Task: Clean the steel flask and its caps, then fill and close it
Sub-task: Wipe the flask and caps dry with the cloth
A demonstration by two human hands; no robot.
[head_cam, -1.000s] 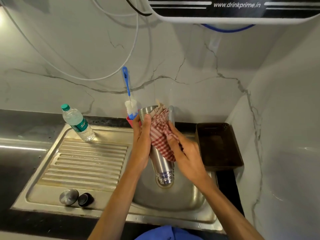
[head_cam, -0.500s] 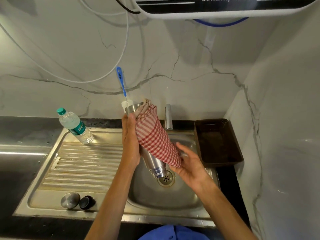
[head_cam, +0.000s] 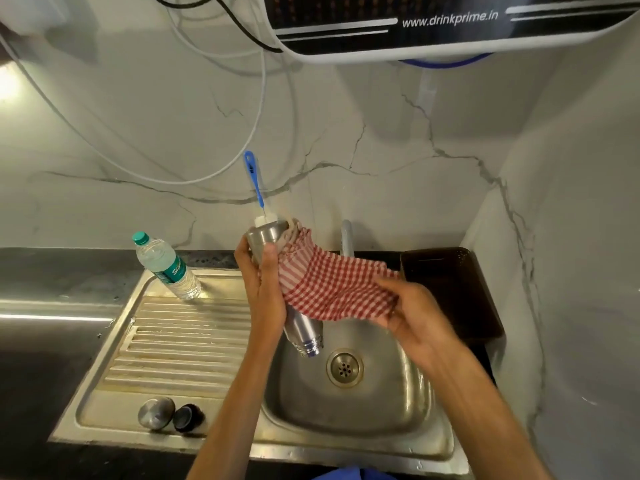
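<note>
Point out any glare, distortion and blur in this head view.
Head view: bright glare at the left edge of the wall and a streak on the steel counter; wide-angle bending curves the purifier and the sink rim; the checked cloth and the right hand look slightly soft.

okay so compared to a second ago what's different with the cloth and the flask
The right hand has pulled the checked cloth off the steel flask, stretching it out to the right; a second ago it was pressed around the body. The left hand still grips the upside-down flask over the sink. The two caps on the drainboard and the water bottle stayed put.
</note>
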